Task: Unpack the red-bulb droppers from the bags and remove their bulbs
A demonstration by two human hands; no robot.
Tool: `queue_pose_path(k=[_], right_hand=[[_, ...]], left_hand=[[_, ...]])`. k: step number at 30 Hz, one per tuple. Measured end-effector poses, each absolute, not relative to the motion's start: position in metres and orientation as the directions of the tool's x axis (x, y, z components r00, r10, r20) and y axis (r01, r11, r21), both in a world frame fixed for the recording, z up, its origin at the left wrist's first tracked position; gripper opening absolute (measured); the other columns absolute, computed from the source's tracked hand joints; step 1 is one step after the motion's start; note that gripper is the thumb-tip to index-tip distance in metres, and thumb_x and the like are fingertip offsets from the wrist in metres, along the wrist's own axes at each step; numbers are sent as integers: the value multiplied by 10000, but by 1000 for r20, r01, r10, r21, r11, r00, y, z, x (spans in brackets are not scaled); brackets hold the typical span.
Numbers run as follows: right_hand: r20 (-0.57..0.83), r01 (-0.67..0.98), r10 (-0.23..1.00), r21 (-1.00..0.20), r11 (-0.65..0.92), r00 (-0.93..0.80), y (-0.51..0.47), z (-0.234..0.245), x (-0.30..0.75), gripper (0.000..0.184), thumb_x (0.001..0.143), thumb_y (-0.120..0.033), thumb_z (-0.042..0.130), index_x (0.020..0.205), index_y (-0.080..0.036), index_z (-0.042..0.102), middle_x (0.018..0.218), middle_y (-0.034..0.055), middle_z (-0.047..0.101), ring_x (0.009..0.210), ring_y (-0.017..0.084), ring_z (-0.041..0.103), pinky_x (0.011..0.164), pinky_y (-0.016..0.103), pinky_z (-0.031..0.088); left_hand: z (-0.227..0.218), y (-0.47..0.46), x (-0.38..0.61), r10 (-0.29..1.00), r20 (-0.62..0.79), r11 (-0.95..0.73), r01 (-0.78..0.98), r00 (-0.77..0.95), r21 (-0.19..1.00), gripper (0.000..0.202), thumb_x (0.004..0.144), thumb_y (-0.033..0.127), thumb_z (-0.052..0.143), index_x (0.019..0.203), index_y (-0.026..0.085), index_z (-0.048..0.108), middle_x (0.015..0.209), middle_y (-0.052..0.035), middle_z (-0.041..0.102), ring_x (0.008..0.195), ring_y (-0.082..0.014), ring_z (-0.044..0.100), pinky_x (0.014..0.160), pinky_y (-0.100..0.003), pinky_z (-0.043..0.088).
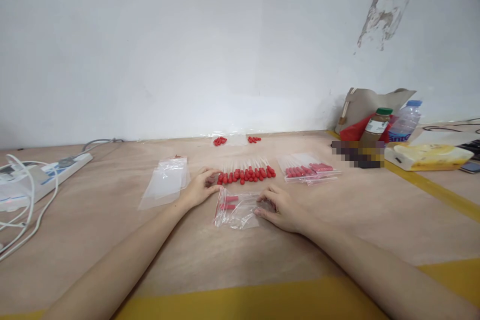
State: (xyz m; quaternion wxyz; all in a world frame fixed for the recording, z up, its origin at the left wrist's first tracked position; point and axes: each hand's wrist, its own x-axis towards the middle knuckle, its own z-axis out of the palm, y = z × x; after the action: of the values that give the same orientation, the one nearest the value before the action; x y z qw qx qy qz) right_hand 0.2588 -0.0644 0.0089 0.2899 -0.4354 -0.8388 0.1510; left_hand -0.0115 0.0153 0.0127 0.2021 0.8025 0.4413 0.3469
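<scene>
Two bare hands frame a clear plastic bag (245,216) lying flat, lengthwise left to right, near the middle of a brown tabletop (187,260), with two red pieces (228,206) apparently inside its left end. The step in hand looks to be the handling of this bag, just on the near side of a row of red-headed sticks (247,175) whose pale ends point toward the tabletop's far edge. The next move, by this reading, calls for a light touch on thin film, with the left fingers kept from knocking the row. The left hand (202,189) reaches in, thumb and fingers apart, thumb tip at the bag's upper left corner and fingers close by the row's left end. The right hand (283,208) bends over the bag's right end, a small gap between thumb and forefinger; whether any film is pinched there cannot be told. Flat clear bags (165,182) lie toward the tabletop's left edge, a bag with red contents (308,170) to the right of the row, and two small red clusters (220,141) near the far edge, by the wall (161,50)
</scene>
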Motion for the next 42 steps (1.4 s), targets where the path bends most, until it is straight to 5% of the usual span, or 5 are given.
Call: queue_pose_path(k=[9,15,26,34,42], right_hand=[[359,628,807,-507,590,-469,-64,11,259,196,765,-332,570,885,-176,574,844,39,500,705,131,492,670,275,413],[345,612,800,-517,599,-491,-64,11,261,188,760,-328,576,875,-180,580,852,39,502,722,133,499,672,271,419],[315,564,790,-566,601,-526,-62,14,260,411,754,-278,572,1150,-185,512,1084,99,494,962,197,499,847,351,418],[293,506,747,-586,633,-596,-59,13,264,419,772,-286,564,1182,-215,514,1089,79,507,978,187,498,861,339,417],[319,507,750,-580,638,-579,-62,14,263,403,777,-307,561,1166,-205,525,1096,87,509,979,190,507,875,347,413]], left_hand=[[14,12,-10,883,388,-469,557,266,686,454,678,429,631,1049,176,567,992,-61,530,851,-182,566,768,-345,489],[21,-20,-8,805,570,-506,690,163,518,212,787,349,504,703,162,561,717,-20,523,677,-139,503,637,-265,438],[23,-55,2,822,276,-548,561,498,620,316,772,378,555,1047,238,621,1090,-57,558,750,-149,551,642,-260,444],[20,-55,7,840,202,-491,549,503,676,212,780,363,537,876,175,528,668,29,443,585,-99,408,522,-205,342],[20,-57,6,831,188,-469,478,523,742,207,795,322,526,920,157,527,716,7,475,617,-97,401,551,-209,341]])
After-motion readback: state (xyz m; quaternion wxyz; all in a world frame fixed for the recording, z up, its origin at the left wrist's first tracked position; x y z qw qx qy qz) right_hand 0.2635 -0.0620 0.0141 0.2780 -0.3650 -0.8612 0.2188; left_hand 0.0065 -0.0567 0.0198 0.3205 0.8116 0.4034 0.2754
